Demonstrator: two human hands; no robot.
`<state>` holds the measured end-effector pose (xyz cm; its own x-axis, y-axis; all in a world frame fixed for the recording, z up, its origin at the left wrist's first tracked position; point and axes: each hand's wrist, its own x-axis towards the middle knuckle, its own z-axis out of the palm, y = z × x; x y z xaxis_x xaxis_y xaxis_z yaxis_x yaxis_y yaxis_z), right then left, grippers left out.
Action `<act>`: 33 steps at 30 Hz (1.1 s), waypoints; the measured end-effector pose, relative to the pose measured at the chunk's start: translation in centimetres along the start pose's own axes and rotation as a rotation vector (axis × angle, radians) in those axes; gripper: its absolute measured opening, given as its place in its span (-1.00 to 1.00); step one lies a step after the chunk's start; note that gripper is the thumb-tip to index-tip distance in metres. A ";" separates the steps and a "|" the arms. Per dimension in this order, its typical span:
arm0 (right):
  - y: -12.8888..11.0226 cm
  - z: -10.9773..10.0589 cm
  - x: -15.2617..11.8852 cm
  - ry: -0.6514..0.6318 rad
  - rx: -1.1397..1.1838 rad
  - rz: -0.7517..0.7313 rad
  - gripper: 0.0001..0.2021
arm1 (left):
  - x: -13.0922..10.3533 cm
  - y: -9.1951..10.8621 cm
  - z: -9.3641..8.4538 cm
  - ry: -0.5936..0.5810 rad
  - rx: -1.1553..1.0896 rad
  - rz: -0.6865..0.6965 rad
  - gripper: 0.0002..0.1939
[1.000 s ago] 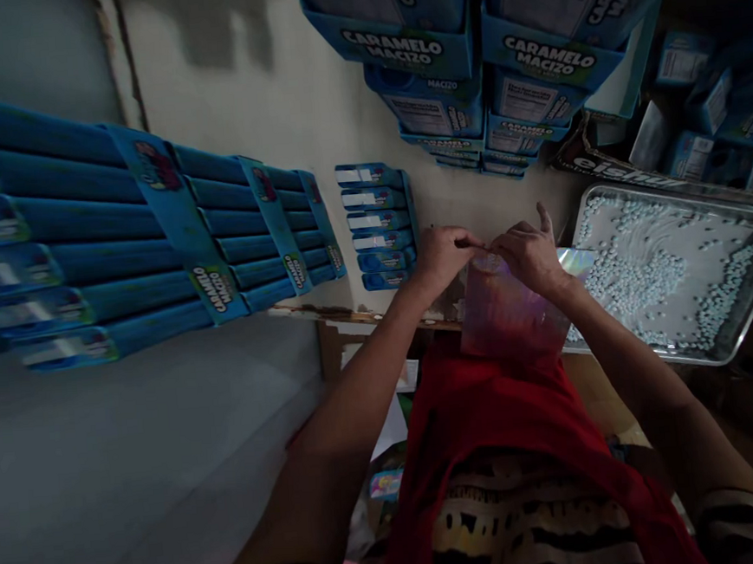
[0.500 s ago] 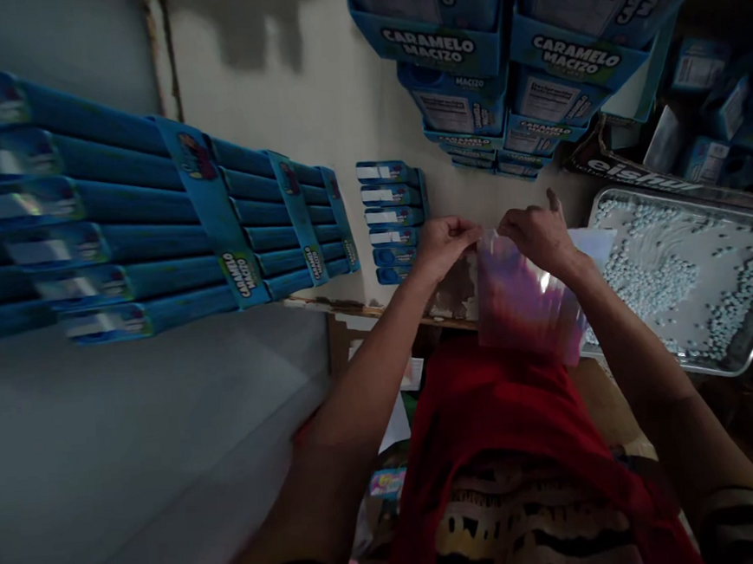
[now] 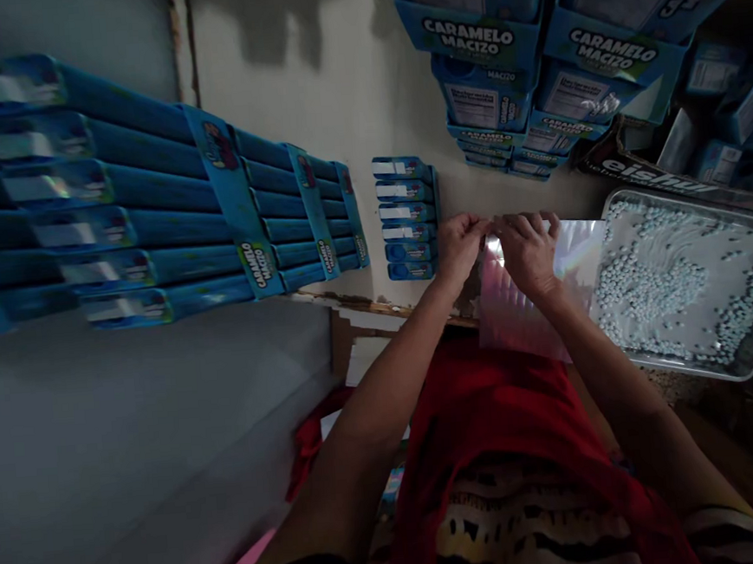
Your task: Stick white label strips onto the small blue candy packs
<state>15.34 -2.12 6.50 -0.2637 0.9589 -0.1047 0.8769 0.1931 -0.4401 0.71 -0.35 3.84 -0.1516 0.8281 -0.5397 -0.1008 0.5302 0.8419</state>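
Note:
A shiny, see-through plastic sheet (image 3: 520, 323), perhaps a bag, hangs over the table's front edge against the red apron. My left hand (image 3: 458, 245) pinches at its upper left corner, thumb and fingertips together. Close beside it, my right hand (image 3: 530, 248) lies over the upper part of the plastic with bent fingers, its fingertips almost meeting the left ones. Exactly what the right fingertips grip is hidden. Right of the plastic is a metal tray (image 3: 689, 366) of small pale blue candies (image 3: 657, 286). A short row of blue boxes (image 3: 407, 219) stands just left of my left hand.
Long stacks of blue boxes (image 3: 148, 196) fill the left side. More blue "Caramelo Macizo" boxes (image 3: 467, 36) are piled at the back right. Behind the tray sits a dark carton (image 3: 641, 165) holding blue boxes. The pale table (image 3: 334, 77) ends at a worn front edge.
My right hand has turned flatter, palm down over the plastic, its fingers closer to my left hand. The plastic hangs flatter and looks paler. The view has shifted slightly left.

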 end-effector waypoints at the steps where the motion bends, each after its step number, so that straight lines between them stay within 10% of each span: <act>1: -0.1 0.2 -0.3 -0.011 -0.005 -0.005 -0.58 | -0.1 0.0 0.1 0.011 -0.006 -0.003 -0.78; 13: -1.8 2.0 -3.8 -0.057 -0.005 -0.056 -0.40 | -1.1 0.3 1.2 0.173 -0.113 -0.018 -0.82; 22: -2.8 -2.7 -4.5 -0.009 0.107 -0.006 -0.72 | 1.1 0.0 0.7 0.123 -0.097 -0.063 -0.79; 28: -6.5 -9.9 -5.7 0.074 0.826 0.404 -0.82 | -0.4 2.3 0.5 0.068 0.022 0.216 -0.67; 33: -7.4 -8.8 -3.4 -0.070 1.416 0.647 -0.76 | -6.1 3.4 -3.5 -0.167 -0.457 -0.155 -0.19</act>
<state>13.29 -5.01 17.95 -0.0570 0.7794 -0.6239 -0.2251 -0.6188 -0.7526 -2.15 -4.22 10.02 0.0543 0.7837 -0.6187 -0.5354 0.5459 0.6445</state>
